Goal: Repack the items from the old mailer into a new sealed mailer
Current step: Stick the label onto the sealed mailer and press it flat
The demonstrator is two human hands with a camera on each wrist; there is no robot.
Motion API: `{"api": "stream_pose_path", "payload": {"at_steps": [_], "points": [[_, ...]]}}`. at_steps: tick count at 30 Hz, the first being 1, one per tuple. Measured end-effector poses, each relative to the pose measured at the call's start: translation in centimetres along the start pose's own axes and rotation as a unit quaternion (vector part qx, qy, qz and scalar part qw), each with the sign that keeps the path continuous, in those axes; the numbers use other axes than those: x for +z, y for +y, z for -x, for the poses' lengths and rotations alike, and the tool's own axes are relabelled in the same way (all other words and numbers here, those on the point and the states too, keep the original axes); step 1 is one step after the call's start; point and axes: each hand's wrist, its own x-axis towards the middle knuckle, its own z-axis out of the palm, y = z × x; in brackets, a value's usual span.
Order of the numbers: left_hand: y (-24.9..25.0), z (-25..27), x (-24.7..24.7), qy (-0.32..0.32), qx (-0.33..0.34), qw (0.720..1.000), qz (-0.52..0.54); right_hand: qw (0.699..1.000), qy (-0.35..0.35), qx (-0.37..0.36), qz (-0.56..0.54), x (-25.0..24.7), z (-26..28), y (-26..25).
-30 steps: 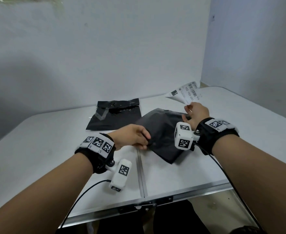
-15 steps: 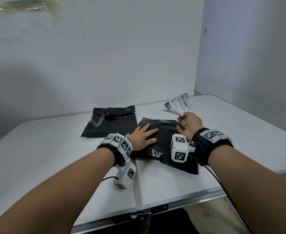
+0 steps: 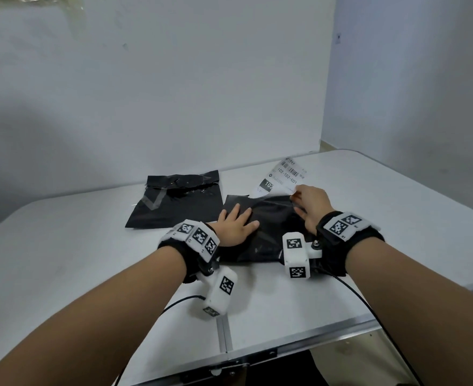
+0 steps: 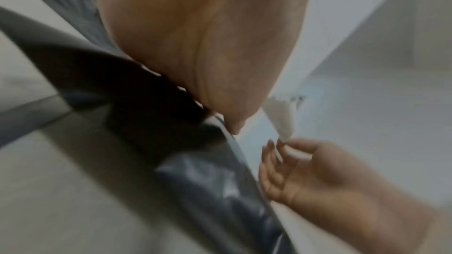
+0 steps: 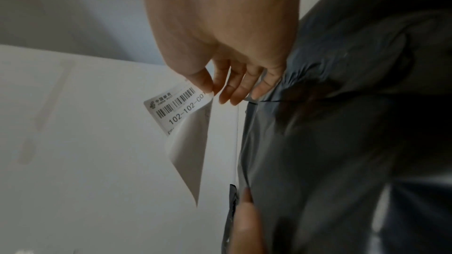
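With both forearms reaching in from the bottom of the head view, the left hand (image 3: 236, 228) lies flat, fingers straight and spread, palm down on the near mailer (image 3: 271, 227), a dark plastic bag at frame centre on the white table (image 3: 62, 260). It presses, no grip.

The right hand (image 3: 312, 208) sits at the mailer's upper-right corner. Thumb and forefinger pinch the edge of a white shipping label (image 3: 284, 176); the other fingers are loosely curled, and in the right wrist view their tips (image 5: 263, 88) touch the bunched edge of the bag. The label stands up off the table, curling, its printed side showing a barcode and "102-102-C01" in the right wrist view (image 5: 179, 107). Its lower corner hangs free, just beside the mailer's edge. Cannot tell whether any part of it is stuck to the bag.

The left wrist view is blurred: left palm (image 4: 195, 36) on dark plastic, the right hand (image 4: 305, 171) lower right with a white scrap at its fingertips.

A second black mailer (image 3: 174, 204) lies flat left of centre, just beyond and left of the first, their corners close. It has a torn, crumpled top edge and a strip of grey tape across it. Contents of either bag are not visible.

Both wrists wear black bands with white marker blocks; cables run toward the bottom of the frame.
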Motion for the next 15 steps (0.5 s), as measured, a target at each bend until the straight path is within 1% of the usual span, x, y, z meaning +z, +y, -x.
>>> {"api": "stream_pose_path", "payload": {"at_steps": [1, 2, 3, 4, 5, 7, 8, 9, 10, 13, 15], "points": [[-0.2, 0.1, -0.8, 0.024, 0.0, 0.996, 0.087, 1.0, -0.001, -0.005, 0.016, 0.1, 0.0, 0.0], [-0.6, 0.2, -1.7, 0.07, -0.014, 0.978, 0.196, 1.0, -0.001, -0.01, 0.025, 0.2, -0.1, 0.1], [-1.2, 0.2, -2.4, 0.132, -0.041, 0.945, 0.296, 0.999, -0.005, -0.014, 0.031, 0.3, -0.2, 0.2], [-1.9, 0.3, -2.9, 0.186, -0.06, 0.906, 0.376, 0.999, -0.013, -0.017, 0.033, 0.4, -0.1, 0.3], [-2.5, 0.3, -3.1, 0.218, -0.066, 0.865, 0.448, 0.999, -0.023, -0.018, 0.033, 0.6, 0.1, 0.4], [-3.1, 0.6, -3.2, 0.215, -0.051, 0.798, 0.56, 0.998, -0.044, -0.022, 0.042, 0.7, 0.5, 0.4], [-3.2, 0.8, -3.3, 0.208, -0.044, 0.778, 0.591, 0.997, -0.053, -0.027, 0.05, 0.8, 0.6, 0.4], [-3.4, 0.9, -3.3, 0.205, -0.04, 0.767, 0.607, 0.996, -0.061, -0.031, 0.055, 0.9, 0.7, 0.3], [-3.5, 1.0, -3.4, 0.201, -0.036, 0.763, 0.614, 0.995, -0.07, -0.033, 0.06, 1.1, 0.8, 0.2], [-3.8, 1.3, -3.1, 0.184, -0.028, 0.769, 0.611, 0.992, -0.093, -0.028, 0.075, 1.8, 1.1, 0.2], [-3.8, 1.6, -3.0, 0.195, -0.031, 0.771, 0.605, 0.991, -0.104, -0.026, 0.076, 2.2, 1.4, 0.3]]}}
